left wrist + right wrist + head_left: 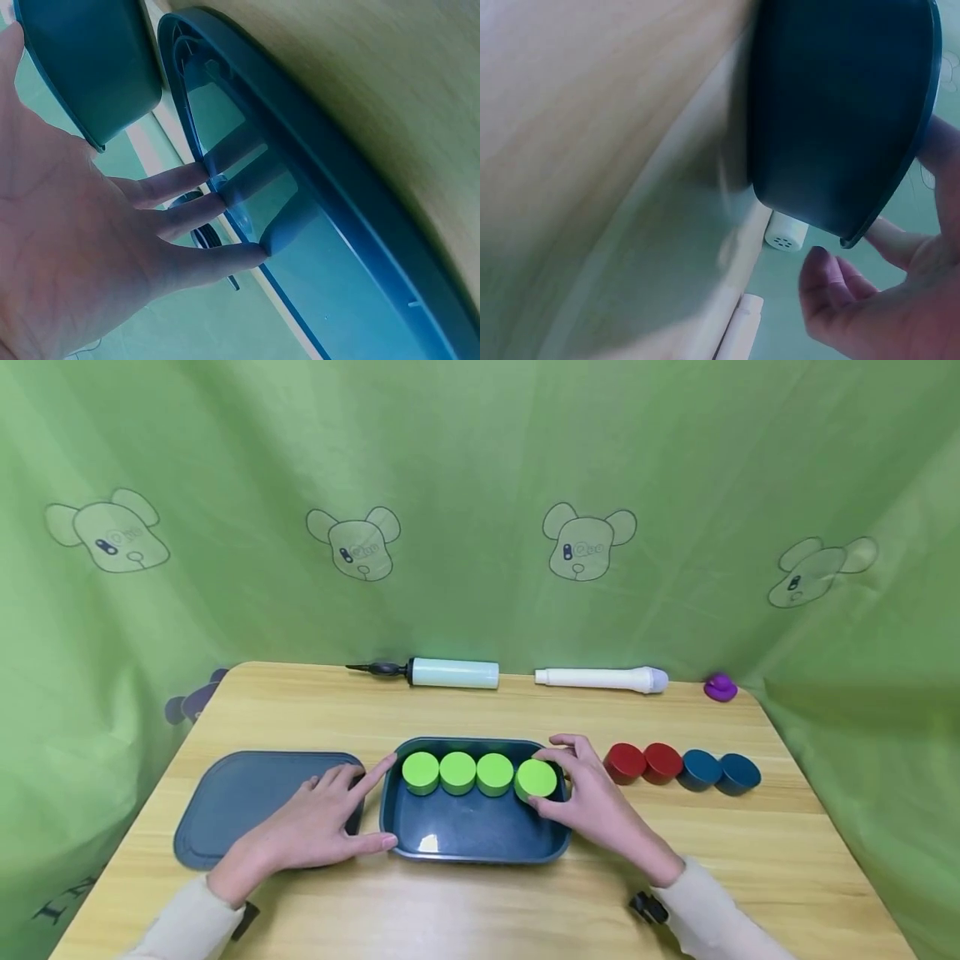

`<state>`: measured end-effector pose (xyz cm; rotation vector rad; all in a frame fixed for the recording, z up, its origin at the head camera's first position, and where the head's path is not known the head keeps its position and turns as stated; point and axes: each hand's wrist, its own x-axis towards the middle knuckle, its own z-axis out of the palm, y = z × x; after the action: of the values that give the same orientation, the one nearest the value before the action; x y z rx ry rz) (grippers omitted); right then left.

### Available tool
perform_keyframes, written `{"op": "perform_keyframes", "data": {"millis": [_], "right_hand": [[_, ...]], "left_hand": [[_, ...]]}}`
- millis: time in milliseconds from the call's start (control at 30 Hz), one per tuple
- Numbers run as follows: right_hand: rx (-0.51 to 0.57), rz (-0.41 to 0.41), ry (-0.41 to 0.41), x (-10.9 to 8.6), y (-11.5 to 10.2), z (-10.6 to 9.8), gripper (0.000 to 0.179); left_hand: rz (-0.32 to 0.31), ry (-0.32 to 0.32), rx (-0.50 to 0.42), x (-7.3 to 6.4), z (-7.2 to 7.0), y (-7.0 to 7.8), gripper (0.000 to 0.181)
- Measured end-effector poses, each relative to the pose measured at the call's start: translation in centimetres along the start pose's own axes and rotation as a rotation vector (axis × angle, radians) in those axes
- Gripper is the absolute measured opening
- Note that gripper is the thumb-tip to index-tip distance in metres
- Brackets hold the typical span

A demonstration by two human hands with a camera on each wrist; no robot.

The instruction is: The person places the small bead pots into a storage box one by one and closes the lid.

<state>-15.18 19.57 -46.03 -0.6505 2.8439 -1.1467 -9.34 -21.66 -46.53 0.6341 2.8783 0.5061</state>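
Observation:
A dark blue rectangular box (465,828) stands on the table, with three lime-green cylinders (457,772) in a row along its far side. At the row's right end, my right hand (588,789) pinches another green cylinder (536,781) between thumb and fingers. The right wrist view shows the box's outer wall (840,105) hiding that cylinder while the hand (900,300) reaches over the rim. My left hand (318,818) is spread, thumb and index finger at the box's left rim. Its other fingertips touch the dark blue lid (247,802), also seen in the left wrist view.
Two red cylinders (643,763) and two blue cylinders (718,772) stand right of the box. Along the far edge lie a light-blue hand pump (453,673), a white toy microphone (600,680) and a small purple hat-shaped thing (721,687). A green curtain (480,460) hangs behind.

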Motion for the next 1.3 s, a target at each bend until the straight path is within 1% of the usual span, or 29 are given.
{"op": "perform_keyframes", "data": {"millis": [233, 500, 633, 767, 933, 1000, 1300], "right_hand": [[-0.063, 0.014, -0.051, 0.4, -0.2, 0.3, 0.053], [-0.087, 0.062, -0.104, 0.8, -0.4, 0.6, 0.055], [-0.094, 0.075, -0.117, 0.8, -0.6, 0.7, 0.057], [-0.092, 0.082, -0.097, 0.8, -0.6, 0.9, 0.055], [-0.092, 0.098, -0.053, 0.9, -0.7, 1.2, 0.037], [-0.100, 0.104, -0.041, 1.0, -0.7, 1.3, 0.032], [-0.106, 0.138, -0.034, 1.0, -1.1, 1.2, 0.031]], "left_hand": [[0.003, 0.008, 0.005, 0.0, -0.3, 0.0, 0.105], [0.002, 0.003, 0.009, 0.0, -0.2, -0.2, 0.106], [0.002, 0.006, 0.005, 0.0, -0.1, -0.1, 0.105], [0.004, 0.009, 0.004, 0.0, -0.1, -0.1, 0.105], [0.004, 0.006, 0.006, 0.0, -0.1, -0.1, 0.105], [0.003, 0.003, 0.004, 0.0, -0.1, -0.1, 0.105], [0.007, 0.000, 0.003, 0.1, -0.1, 0.0, 0.105]]}}
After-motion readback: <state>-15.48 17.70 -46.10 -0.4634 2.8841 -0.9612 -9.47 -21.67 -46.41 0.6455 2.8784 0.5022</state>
